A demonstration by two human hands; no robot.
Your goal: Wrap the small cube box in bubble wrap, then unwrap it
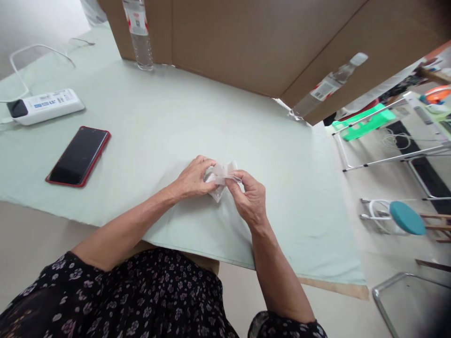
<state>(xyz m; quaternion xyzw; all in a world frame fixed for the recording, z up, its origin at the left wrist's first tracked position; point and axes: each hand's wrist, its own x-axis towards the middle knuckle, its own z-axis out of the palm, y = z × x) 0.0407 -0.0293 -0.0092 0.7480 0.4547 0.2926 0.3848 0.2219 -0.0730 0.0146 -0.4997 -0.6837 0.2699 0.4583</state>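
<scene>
A small clear plastic bag (219, 180) is between my two hands, just above the pale green cloth on the table (169, 122). My left hand (196, 178) is closed round the bag's left side, thumb below and fingers above. At the bag's right, my right hand (248, 195) pinches its loose edge between thumb and fingers. Something whitish shows inside the bag, but its kind cannot be made out.
On the left lie a phone in a red case (79, 157) and a white device with a cable (51, 107). A cardboard panel (229, 42) rises at the back, with a water bottle (141, 44) and a tilted bottle (326, 89) against it. A teal stool (408, 218) stands right.
</scene>
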